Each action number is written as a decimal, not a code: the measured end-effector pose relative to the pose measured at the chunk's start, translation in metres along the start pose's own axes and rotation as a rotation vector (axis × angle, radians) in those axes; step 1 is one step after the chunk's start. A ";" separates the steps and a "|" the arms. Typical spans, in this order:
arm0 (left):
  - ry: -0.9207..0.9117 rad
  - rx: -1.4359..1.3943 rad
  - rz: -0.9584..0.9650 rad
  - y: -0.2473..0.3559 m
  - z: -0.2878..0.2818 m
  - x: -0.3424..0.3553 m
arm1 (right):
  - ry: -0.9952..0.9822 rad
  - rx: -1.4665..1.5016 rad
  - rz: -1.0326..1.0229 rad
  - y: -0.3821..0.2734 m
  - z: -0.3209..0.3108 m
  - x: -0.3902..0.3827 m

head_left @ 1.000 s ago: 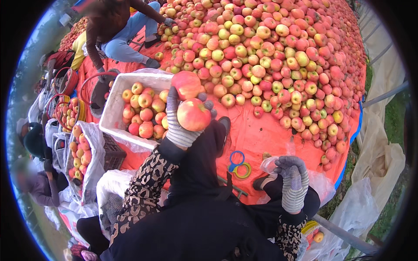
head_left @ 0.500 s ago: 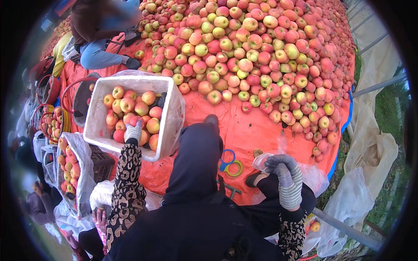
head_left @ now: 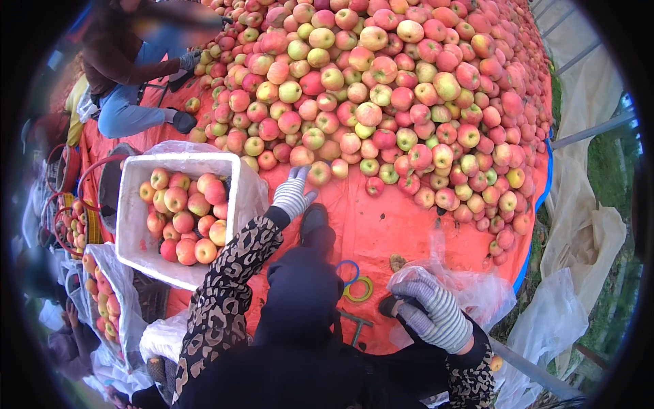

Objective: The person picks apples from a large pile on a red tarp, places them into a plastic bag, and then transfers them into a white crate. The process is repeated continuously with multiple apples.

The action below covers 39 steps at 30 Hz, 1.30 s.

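My left hand (head_left: 293, 194), in a striped grey glove, stretches forward over the orange tarp (head_left: 381, 225) with its fingers apart. The fingertips reach a red-yellow apple (head_left: 318, 173) at the near edge of the big apple pile (head_left: 381, 88). Left of that arm stands a white crate (head_left: 136, 245) lined with plastic and partly filled with apples. My right hand (head_left: 432, 313), also gloved, stays low by my knee, its fingers curled on a clear plastic bag (head_left: 480, 293). My dark trouser leg and shoe (head_left: 315, 225) lie between the hands.
Another person (head_left: 129, 75) crouches at the pile's far left edge. More bags and baskets of apples (head_left: 102, 300) stand at my left. Blue and yellow rings (head_left: 354, 279) lie on the tarp. Pale sheeting and metal rails (head_left: 586, 136) run along the right side.
One second ago my left hand held two apples above the crate. It then lowered to the crate and came away empty, and now reaches the pile's edge. My right hand stayed put.
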State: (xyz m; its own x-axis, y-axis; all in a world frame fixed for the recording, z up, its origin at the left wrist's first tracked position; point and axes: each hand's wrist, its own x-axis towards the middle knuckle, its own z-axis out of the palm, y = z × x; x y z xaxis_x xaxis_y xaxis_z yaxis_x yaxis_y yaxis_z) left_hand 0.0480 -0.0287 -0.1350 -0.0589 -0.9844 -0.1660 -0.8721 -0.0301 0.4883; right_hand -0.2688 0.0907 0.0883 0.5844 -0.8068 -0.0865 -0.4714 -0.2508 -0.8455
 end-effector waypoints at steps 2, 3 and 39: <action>-0.078 0.067 0.007 -0.014 0.039 0.023 | -0.025 0.063 0.079 0.007 0.004 -0.008; -0.144 0.084 -0.032 0.002 0.049 0.037 | -0.029 0.027 0.055 0.021 0.002 -0.016; -0.396 -0.998 0.368 0.131 0.026 0.017 | 0.394 1.381 0.586 0.060 0.027 -0.003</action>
State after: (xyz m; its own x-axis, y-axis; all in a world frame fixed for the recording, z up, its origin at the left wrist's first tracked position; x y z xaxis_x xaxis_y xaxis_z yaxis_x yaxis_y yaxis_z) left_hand -0.0803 -0.0449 -0.0962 -0.5360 -0.8431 -0.0441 -0.0040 -0.0497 0.9988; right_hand -0.2813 0.0929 0.0233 0.2329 -0.7530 -0.6154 0.5198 0.6313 -0.5756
